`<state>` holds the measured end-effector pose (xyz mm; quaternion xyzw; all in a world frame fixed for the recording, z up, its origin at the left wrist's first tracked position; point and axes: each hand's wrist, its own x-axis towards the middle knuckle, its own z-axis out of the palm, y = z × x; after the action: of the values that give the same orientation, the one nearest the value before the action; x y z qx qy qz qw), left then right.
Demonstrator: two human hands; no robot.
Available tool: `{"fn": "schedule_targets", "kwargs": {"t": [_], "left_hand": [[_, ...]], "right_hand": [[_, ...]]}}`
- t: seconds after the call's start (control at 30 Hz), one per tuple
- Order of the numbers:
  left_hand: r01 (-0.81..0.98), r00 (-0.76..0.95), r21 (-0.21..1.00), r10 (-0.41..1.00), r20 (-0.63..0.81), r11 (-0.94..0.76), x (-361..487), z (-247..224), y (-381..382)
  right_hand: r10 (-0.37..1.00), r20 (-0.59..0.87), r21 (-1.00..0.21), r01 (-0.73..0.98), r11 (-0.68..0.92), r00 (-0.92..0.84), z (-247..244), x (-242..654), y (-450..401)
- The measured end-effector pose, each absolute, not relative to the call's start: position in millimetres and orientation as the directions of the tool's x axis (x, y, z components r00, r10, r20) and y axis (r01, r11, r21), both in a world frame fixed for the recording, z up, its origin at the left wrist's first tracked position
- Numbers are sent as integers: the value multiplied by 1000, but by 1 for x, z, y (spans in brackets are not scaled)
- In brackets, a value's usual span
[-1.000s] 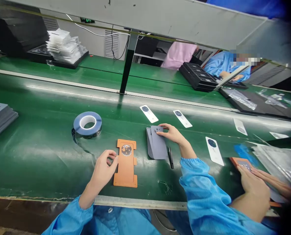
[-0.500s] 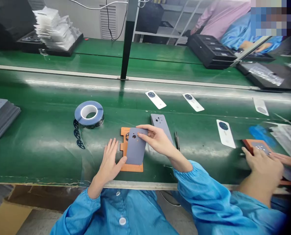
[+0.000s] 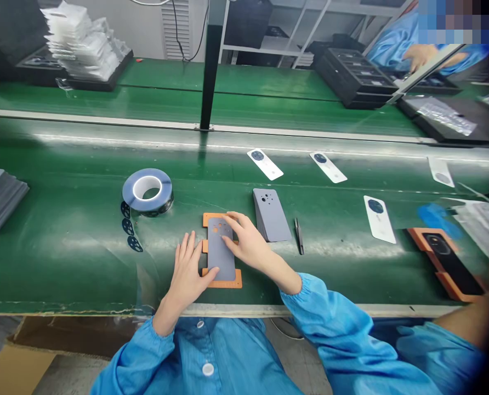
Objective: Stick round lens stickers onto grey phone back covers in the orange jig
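A grey phone back cover [image 3: 221, 258] with camera holes near its top lies over an orange fixture [image 3: 223, 284] at the front of the green bench. My right hand [image 3: 246, 241] grips the cover at its upper right, thumb on its face and fingers at the top edge. On the other side, my left hand [image 3: 187, 269] is open, fingers stretched along the fixture's left side and thumb touching the cover's lower left. More grey covers [image 3: 272, 216] are stacked just right of my right hand, with black tweezers [image 3: 299, 237] beside them.
A tape roll [image 3: 148, 190] trails black camera-shaped stickers [image 3: 128, 226] at left. Another cover stack [image 3: 0, 200] stands far left. White covers [image 3: 379, 219] lie behind and right. At right, a co-worker's arm [image 3: 466, 323] is near an orange fixture [image 3: 427, 241] holding a black phone part.
My right hand has lowered the tilted cover leftward onto the orange fixture. My left hand has hardly moved. The co-worker's hand has drawn back from the other fixture.
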<state>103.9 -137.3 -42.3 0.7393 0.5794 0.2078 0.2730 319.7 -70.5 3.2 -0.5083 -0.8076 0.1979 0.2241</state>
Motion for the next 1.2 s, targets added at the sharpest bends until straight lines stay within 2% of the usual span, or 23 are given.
{"fn": "schedule_targets", "kwargs": {"t": [0.13, 0.23, 0.43, 0.57, 0.7, 0.77, 0.87, 0.97, 1.1, 1.2], "left_hand": [[742, 248, 640, 969, 15, -200, 105, -45, -138], [745, 243, 637, 970, 19, -200, 105, -45, -138], [757, 245, 625, 970, -1, -190, 106, -44, -137], [758, 241, 624, 971, -1, -187, 105, -43, -137], [738, 210, 657, 978, -7, -154, 107, -40, -135], [702, 174, 700, 985, 2, -126, 109, -38, -134], [609, 112, 789, 994, 15, -80, 114, -30, -133], [496, 48, 868, 999, 10, -32, 117, -19, -132], [288, -23, 953, 996, -88, 91, 111, -7, -130], [135, -15, 976, 985, -172, 173, 103, -5, -128]], "right_hand": [[870, 136, -409, 773, 485, -474, -4, 307, -86], [874, 113, -341, 808, 481, -472, -8, 294, -93], [914, 115, -325, 855, 404, -389, -8, 280, -88], [905, 121, -442, 794, 416, -407, 2, 297, -85], [963, 150, -560, 784, 269, -224, 5, 323, -97], [979, 128, -575, 793, 204, -158, 1, 329, -106], [983, 79, -640, 747, 178, -167, -1, 327, -121], [986, 103, -710, 684, 167, -133, 10, 318, -132], [965, 107, -819, 529, 222, -239, 34, 308, -141], [940, 80, -844, 479, 241, -332, 38, 303, -142]]}}
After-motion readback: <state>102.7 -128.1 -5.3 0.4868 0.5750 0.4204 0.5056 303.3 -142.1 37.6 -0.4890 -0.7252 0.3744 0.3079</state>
